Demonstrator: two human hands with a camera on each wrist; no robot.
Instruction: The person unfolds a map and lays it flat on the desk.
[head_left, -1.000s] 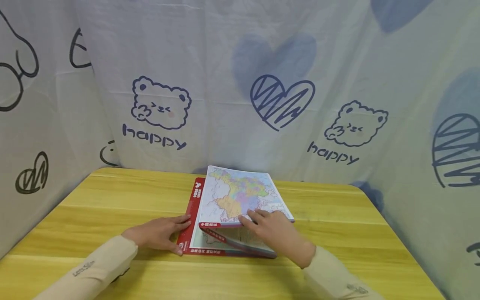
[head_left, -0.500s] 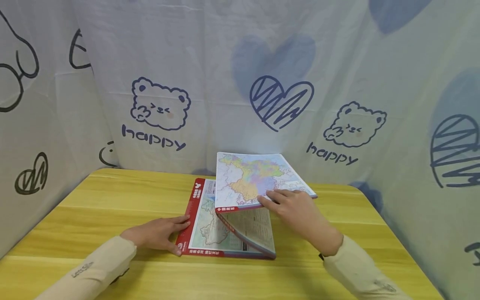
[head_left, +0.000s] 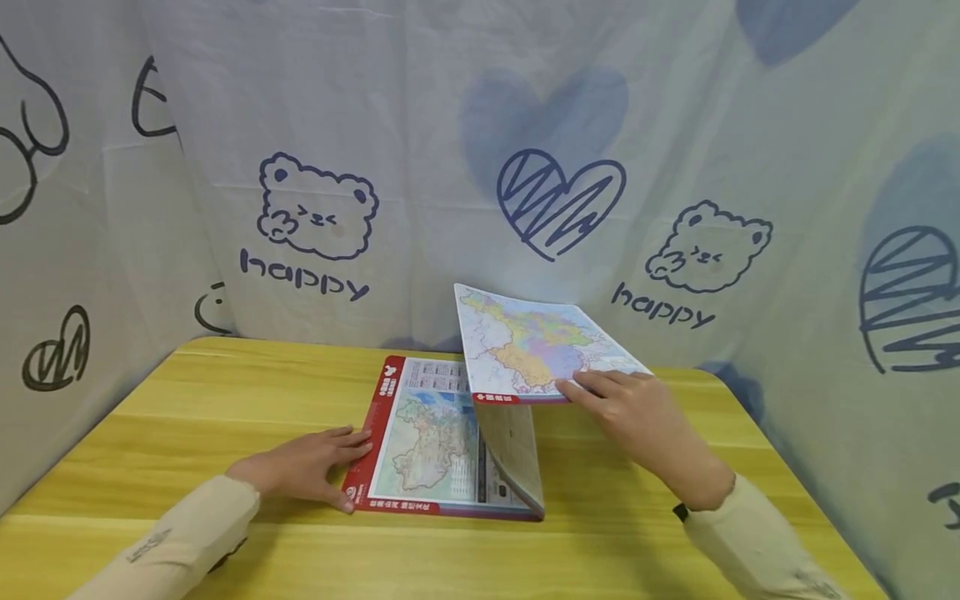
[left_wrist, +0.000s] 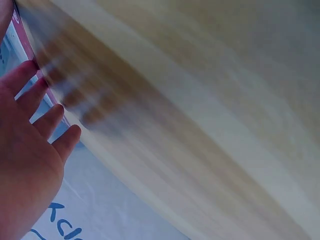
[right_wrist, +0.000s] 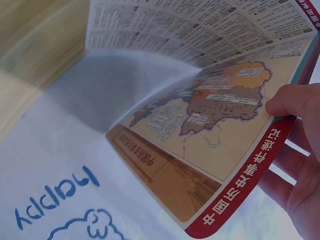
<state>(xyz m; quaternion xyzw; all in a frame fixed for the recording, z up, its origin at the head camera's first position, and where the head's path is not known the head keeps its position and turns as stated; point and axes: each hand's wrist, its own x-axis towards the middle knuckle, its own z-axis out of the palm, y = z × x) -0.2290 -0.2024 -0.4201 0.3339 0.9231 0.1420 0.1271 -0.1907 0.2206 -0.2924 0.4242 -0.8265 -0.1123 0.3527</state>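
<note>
A folding map with a red border lies partly unfolded on the table. Its lower panel is flat and shows a pale green map, while the upper panel, printed with a multicoloured map, is raised and tilted. My right hand pinches the upper panel near its right end. In the right wrist view, the thumb of the right hand presses the panel's brown-printed underside, with the fingers behind it. My left hand rests with extended fingers at the lower panel's red left edge; the left wrist view shows these fingers spread.
The wood-grain table has rounded far corners. A pale curtain with bear and heart drawings hangs right behind and beside it. The raised panel's far edge stands close in front of the curtain.
My right hand has lifted the upper panel and carried it rightward and up, so the fold has opened and more of the lower panel shows. The left hand has stayed nearly still.
</note>
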